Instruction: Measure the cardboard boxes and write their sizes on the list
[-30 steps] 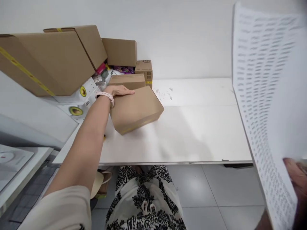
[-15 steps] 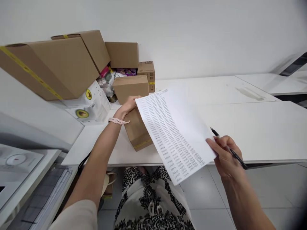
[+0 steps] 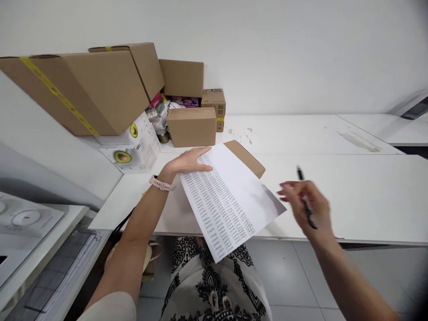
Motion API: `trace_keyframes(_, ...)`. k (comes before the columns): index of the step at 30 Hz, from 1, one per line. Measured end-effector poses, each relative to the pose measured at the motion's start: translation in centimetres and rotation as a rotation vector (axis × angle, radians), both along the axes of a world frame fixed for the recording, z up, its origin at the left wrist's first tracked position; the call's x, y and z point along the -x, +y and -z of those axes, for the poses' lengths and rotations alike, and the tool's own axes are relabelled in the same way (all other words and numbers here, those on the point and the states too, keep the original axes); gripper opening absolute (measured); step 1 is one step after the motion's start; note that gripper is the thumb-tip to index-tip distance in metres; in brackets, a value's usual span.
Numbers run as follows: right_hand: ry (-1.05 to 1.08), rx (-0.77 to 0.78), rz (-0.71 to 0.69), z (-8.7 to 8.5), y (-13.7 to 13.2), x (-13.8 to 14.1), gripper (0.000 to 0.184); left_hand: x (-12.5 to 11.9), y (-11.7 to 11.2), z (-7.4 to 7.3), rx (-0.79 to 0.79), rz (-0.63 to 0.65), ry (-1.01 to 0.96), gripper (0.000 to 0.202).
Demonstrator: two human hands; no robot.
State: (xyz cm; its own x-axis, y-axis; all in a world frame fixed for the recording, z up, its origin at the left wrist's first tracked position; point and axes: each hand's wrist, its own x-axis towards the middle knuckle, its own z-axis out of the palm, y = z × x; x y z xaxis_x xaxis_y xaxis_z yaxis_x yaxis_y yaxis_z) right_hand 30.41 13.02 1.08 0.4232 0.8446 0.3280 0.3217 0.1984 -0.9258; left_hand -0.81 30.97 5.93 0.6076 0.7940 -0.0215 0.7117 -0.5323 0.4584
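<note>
A white sheet of paper (image 3: 247, 178) with columns of small handwritten lines on its left side lies tilted over a cardboard box (image 3: 245, 158). Only the box's far right part shows from under it. The sheet's near corner juts past the table edge above my lap. My left hand (image 3: 190, 161) rests on the sheet's upper left edge, thumb and fingers stretched out and apart. Just off the sheet's right corner, my right hand (image 3: 309, 203) is closed around a black pen (image 3: 308, 209), slightly blurred, and does not touch the paper.
Behind the sheet stands a closed cardboard box (image 3: 191, 128), with a smaller taped box (image 3: 214, 107) beyond it. Large boxes (image 3: 96, 89) are stacked at the left on white avocado-print boxes (image 3: 133, 149). A white appliance (image 3: 26, 223) stands at the lower left. The white table (image 3: 351, 191) extends right.
The sheet has moved left and lower over the box, which now shows at its far right side. My right hand has let go of the sheet's corner, keeping the pen. My left hand has spread onto the sheet.
</note>
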Motion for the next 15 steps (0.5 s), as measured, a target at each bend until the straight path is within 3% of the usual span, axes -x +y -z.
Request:
trace_keyframes(3,0.008,-0.248,0.064,-3.5,1.6,-1.0,0.047,-0.4,0.3,0.3,0.072,-0.002,-0.033,0.106)
trace_keyframes(6,0.071,-0.27,-0.168,-7.6,4.9,0.4,0.065,-1.3,0.3,0.2,0.096,0.025,-0.065,0.117)
trace_keyframes(8,0.149,-0.227,-0.294,-9.2,8.0,2.6,0.065,-1.8,0.4,0.2,0.109,0.053,-0.085,0.12)
trace_keyframes(11,0.289,-0.165,-0.411,-8.8,13.5,6.2,0.054,-2.1,0.7,0.5,0.125,0.078,-0.113,0.124)
trace_keyframes(15,0.559,0.02,-0.408,-5.1,19.1,9.1,0.052,-1.8,1.2,1.2,0.141,0.06,-0.184,0.122)
